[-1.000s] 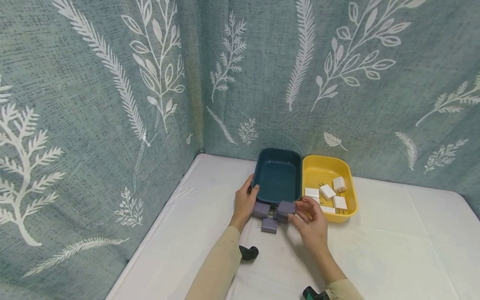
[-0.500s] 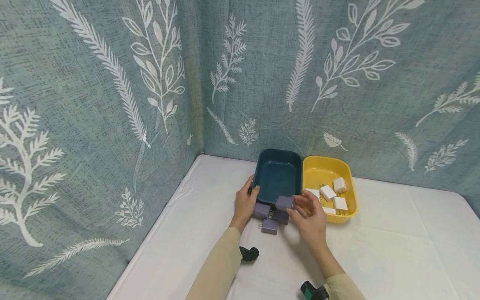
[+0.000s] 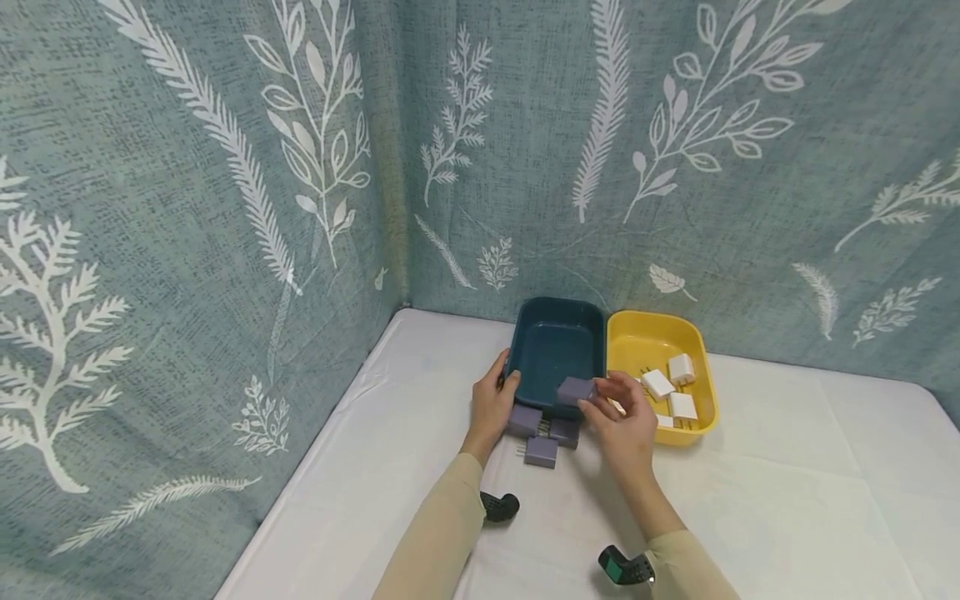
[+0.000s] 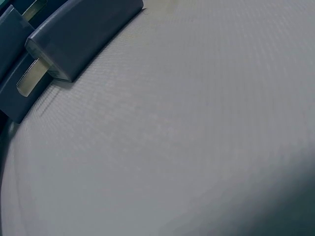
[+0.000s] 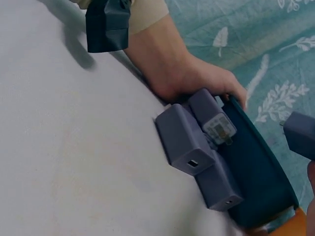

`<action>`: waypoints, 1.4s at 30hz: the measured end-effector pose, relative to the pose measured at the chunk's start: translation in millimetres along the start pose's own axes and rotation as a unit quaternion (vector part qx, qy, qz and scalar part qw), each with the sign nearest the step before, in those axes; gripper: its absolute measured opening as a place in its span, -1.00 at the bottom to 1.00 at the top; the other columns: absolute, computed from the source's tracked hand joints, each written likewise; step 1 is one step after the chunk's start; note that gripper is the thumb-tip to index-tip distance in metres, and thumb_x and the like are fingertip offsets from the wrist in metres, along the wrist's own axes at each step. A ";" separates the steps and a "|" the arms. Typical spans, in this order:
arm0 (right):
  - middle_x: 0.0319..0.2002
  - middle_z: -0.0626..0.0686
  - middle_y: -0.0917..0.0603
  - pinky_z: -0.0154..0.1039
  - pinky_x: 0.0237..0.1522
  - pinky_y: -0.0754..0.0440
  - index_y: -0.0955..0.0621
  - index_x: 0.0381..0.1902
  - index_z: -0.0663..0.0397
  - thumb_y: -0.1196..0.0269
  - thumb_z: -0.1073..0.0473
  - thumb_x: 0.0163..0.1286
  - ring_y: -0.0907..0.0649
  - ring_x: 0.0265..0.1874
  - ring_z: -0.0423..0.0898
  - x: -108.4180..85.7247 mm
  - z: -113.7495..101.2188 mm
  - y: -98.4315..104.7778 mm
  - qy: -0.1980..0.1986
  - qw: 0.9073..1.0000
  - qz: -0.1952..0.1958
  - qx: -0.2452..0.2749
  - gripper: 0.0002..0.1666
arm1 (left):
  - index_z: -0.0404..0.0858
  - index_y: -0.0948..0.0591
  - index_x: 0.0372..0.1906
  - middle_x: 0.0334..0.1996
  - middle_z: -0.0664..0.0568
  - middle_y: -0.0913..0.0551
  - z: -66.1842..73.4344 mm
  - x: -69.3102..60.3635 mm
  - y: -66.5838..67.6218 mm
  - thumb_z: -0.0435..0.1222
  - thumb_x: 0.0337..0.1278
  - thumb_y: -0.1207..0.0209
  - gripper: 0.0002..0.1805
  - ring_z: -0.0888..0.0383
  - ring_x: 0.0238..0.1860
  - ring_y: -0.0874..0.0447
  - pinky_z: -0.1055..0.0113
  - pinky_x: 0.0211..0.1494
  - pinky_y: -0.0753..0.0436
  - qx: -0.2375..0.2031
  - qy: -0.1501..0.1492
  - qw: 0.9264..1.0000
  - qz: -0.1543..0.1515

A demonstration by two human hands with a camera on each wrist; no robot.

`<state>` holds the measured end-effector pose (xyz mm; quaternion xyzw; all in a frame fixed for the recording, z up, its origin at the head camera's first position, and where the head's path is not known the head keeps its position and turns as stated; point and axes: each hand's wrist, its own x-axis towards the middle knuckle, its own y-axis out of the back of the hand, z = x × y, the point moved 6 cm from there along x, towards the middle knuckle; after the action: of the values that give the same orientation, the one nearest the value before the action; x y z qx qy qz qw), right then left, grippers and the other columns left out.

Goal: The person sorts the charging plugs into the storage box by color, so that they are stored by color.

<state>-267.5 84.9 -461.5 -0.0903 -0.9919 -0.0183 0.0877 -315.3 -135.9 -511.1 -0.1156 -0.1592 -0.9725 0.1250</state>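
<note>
My left hand (image 3: 491, 412) grips the left side of a dark teal tray (image 3: 555, 354), thumb at the near corner. Between the fingertips of my right hand (image 3: 626, 421) is a purple charger plug (image 3: 574, 391), pinched above the tray's near right corner; it also shows as a plug (image 5: 301, 133) at the right edge of the right wrist view. Three more purple charger plugs lie together against the tray's near wall: a left one (image 3: 525, 419), a right one (image 3: 565, 432) and a near one (image 3: 541, 452). The left wrist view catches that plug group (image 4: 86, 37) but not my fingers.
A yellow tray (image 3: 708, 408) stands against the teal tray's right side, with several white charger plugs (image 3: 657, 384) inside. White cloth (image 3: 795, 467) covers the table. A patterned curtain (image 3: 517, 150) hangs behind and on the left.
My right hand has lifted the pinched purple charger from beside the others up over the tray's near edge. My left hand has stayed on the tray.
</note>
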 end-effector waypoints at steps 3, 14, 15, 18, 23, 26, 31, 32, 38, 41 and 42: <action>-0.01 0.07 -0.66 -0.49 -0.04 -0.64 -0.50 0.13 0.03 -0.44 0.42 0.07 -0.67 -0.06 -0.27 1.7 1.3 1.3 0.003 1.000 0.006 -0.003 -0.35 | -0.24 -0.36 0.42 0.36 -0.12 -0.43 0.1 0.1 -0.6 -0.21 0.35 -0.03 -0.44 -0.02 0.35 -0.44 0.12 0.36 -0.48 0.003 0.000 1.000 0.000; -0.01 0.09 -0.65 -0.43 0.00 -0.63 -0.50 0.10 0.16 -0.44 0.45 0.05 -0.67 -0.06 -0.25 3.2 -1.5 -3.2 0.010 1.000 0.013 0.012 -0.37 | -0.19 -0.38 0.41 0.35 -0.10 -0.45 1.8 1.2 -2.0 -0.22 0.34 -0.04 -0.45 0.02 0.34 -0.46 0.16 0.35 -0.50 0.005 0.003 1.000 0.003; -0.02 0.09 -0.65 -0.44 0.00 -0.63 -0.51 0.09 0.15 -0.44 0.44 0.05 -0.66 -0.05 -0.25 3.4 -1.4 -3.3 0.011 1.000 0.015 0.008 -0.39 | -0.20 -0.38 0.41 0.34 -0.11 -0.45 2.0 1.1 -2.0 -0.22 0.34 -0.04 -0.45 0.01 0.33 -0.47 0.15 0.34 -0.51 0.005 0.002 1.000 0.003; -0.02 0.07 -0.66 -0.46 0.00 -0.63 -0.53 0.06 0.10 -0.44 0.42 0.06 -0.66 -0.03 -0.23 4.9 -0.4 -4.1 0.009 1.000 0.022 0.000 -0.42 | -0.20 -0.38 0.41 0.33 -0.12 -0.47 2.9 0.9 -2.1 -0.21 0.34 -0.04 -0.45 0.01 0.31 -0.49 0.13 0.32 -0.52 0.006 0.000 1.000 0.003; 0.01 0.10 -0.63 -0.46 0.03 -0.61 -0.49 0.10 0.20 -0.41 0.47 0.07 -0.64 0.05 -0.12 9.3 -0.4 -8.4 0.009 1.000 0.013 0.017 -0.39 | -0.19 -0.38 0.41 0.33 -0.12 -0.47 4.0 0.2 -1.8 -0.21 0.34 -0.04 -0.45 0.00 0.31 -0.49 0.12 0.32 -0.53 0.004 0.003 1.000 0.003; 0.04 0.15 -0.60 -0.46 0.07 -0.60 -0.46 0.12 0.21 -0.39 0.51 0.07 -0.63 0.07 -0.11 11.0 -0.6 -9.9 0.011 0.999 0.007 0.029 -0.37 | -0.21 -0.38 0.41 0.33 -0.12 -0.47 3.4 -0.1 -2.2 -0.21 0.34 -0.04 -0.45 0.01 0.31 -0.49 0.12 0.32 -0.53 0.003 0.004 1.000 0.001; 0.06 0.16 -0.60 -0.44 0.05 -0.62 -0.47 0.11 0.18 -0.38 0.52 0.08 -0.64 0.00 -0.21 9.7 2.2 -8.0 0.005 1.000 0.005 0.024 -0.38 | -0.19 -0.38 0.41 0.34 -0.10 -0.46 1.2 -0.4 -2.5 -0.21 0.35 -0.04 -0.45 0.02 0.32 -0.48 0.13 0.33 -0.52 -0.002 0.008 1.000 0.000; 0.05 0.14 -0.61 -0.45 0.03 -0.63 -0.47 0.11 0.16 -0.38 0.51 0.08 -0.64 -0.02 -0.22 9.3 3.5 -7.3 0.001 1.000 0.005 0.021 -0.38 | -0.18 -0.37 0.41 0.34 -0.10 -0.46 1.1 -0.6 -2.3 -0.21 0.36 -0.04 -0.45 0.02 0.32 -0.48 0.13 0.33 -0.52 -0.005 0.009 1.000 0.000; -0.02 0.11 -0.63 -0.52 -0.08 -0.65 -0.50 0.06 0.13 -0.37 0.51 0.10 -0.66 -0.02 0.00 5.1 6.8 -3.0 0.005 1.000 0.007 0.005 -0.43 | -0.11 -0.35 0.43 0.36 -0.05 -0.44 -1.7 -0.4 -1.9 -0.19 0.37 -0.04 -0.45 0.05 0.34 -0.46 0.14 0.35 -0.50 -0.008 0.014 1.000 -0.001; -0.03 0.15 -0.64 -0.53 -0.09 -0.65 -0.49 0.07 0.21 -0.37 0.53 0.09 -0.63 0.02 0.13 3.2 8.1 -2.2 0.014 1.000 0.006 0.002 -0.43 | -0.08 -0.35 0.43 0.37 -0.03 -0.43 -2.5 -0.2 -1.6 -0.18 0.37 -0.03 -0.45 0.06 0.35 -0.45 0.15 0.35 -0.50 -0.006 0.014 1.000 0.000; -0.03 0.15 -0.64 -0.54 -0.09 -0.64 -0.49 0.08 0.24 -0.36 0.54 0.08 -0.63 0.02 0.14 2.7 9.0 -1.9 0.015 1.000 0.006 0.003 -0.42 | -0.08 -0.35 0.43 0.37 -0.03 -0.43 -2.7 -0.3 -1.6 -0.17 0.38 -0.03 -0.45 0.07 0.35 -0.45 0.16 0.36 -0.49 -0.004 0.015 1.000 -0.001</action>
<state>-272.0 84.0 -469.9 -0.0961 -0.9900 -0.0166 0.1024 -315.9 -135.3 -514.1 -0.1016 -0.1534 -0.9748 0.1263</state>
